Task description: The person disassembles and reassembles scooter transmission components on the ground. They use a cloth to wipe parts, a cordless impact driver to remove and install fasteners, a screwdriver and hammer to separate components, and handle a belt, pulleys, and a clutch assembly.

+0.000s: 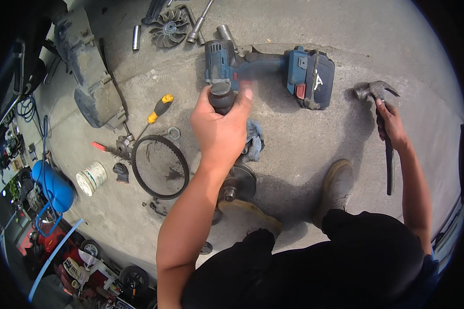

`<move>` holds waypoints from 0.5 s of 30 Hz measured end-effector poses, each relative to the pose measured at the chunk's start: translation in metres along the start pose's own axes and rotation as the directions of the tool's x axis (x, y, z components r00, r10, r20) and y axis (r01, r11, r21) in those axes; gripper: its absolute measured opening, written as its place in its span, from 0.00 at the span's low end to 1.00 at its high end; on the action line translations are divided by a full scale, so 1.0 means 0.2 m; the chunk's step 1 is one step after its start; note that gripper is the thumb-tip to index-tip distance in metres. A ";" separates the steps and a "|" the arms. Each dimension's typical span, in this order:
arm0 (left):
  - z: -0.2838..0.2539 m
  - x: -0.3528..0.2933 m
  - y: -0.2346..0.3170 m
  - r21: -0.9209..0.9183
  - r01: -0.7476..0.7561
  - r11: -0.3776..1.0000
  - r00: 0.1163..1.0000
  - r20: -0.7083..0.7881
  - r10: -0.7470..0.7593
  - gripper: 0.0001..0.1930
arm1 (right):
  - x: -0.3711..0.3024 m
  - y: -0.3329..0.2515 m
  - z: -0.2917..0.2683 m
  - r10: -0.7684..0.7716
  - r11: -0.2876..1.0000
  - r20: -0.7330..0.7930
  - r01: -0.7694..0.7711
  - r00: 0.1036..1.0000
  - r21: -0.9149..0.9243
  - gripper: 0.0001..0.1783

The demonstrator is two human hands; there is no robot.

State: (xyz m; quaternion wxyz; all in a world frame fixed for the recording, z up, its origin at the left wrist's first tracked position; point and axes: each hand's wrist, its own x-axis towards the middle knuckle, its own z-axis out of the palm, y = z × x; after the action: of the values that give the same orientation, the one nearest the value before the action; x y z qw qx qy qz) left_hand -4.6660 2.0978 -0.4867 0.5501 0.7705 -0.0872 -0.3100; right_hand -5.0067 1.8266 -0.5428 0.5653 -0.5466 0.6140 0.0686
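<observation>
My left hand (219,134) is closed round a dark, cylindrical socket-like piece (222,100), its thumb and fingers on either side. The piece lies in line with the nose of a blue and black cordless impact wrench (220,57); I cannot tell whether they are joined. The wrench's battery (319,82) points right. Off to the right, my right hand (392,126) grips a claw hammer (390,165) by the handle, close below its head. Between my feet is a round metal pulley-like part (241,180), with a blue-grey rag (253,141) beyond it.
A black drive belt (134,169), a yellow-handled screwdriver (160,109) and a white tub (91,178) sit to the left. A finned fan wheel (169,28), a metal tube (136,37) and a long socket wrench (198,28) lie at the far side. A blue tank (54,186) stands far left.
</observation>
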 end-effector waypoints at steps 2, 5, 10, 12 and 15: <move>-0.02 -0.02 0.02 -0.079 -0.037 0.996 0.999 0.017 0.039 0.12 | -0.02 0.01 0.00 -0.009 1.000 -0.001 0.009 1.000 0.019 0.26; -0.04 -0.05 0.05 -0.003 0.002 1.000 1.000 0.017 -0.002 0.12 | -0.03 -0.05 0.02 -0.064 0.997 0.002 0.064 0.998 0.038 0.26; 0.05 -0.11 0.03 -0.016 -0.141 0.990 0.982 0.121 0.142 0.12 | -0.15 -0.30 0.08 -0.227 0.970 0.000 0.226 0.974 0.086 0.26; 0.11 -0.13 0.00 0.005 -0.224 0.975 0.961 0.168 0.220 0.11 | -0.25 -0.42 0.10 -0.278 0.952 -0.022 0.279 0.960 0.124 0.26; 0.21 -0.13 -0.04 0.114 -0.311 0.944 0.922 0.278 0.270 0.11 | -0.41 -0.63 0.12 -0.425 0.905 0.037 0.424 0.905 0.032 0.28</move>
State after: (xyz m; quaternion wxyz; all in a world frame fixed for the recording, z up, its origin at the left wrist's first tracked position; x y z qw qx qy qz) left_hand -4.7132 2.0800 -0.4929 0.5120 0.7425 -0.2957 -0.3149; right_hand -4.9163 1.8436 -0.4204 0.5861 -0.6587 0.4690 -0.0516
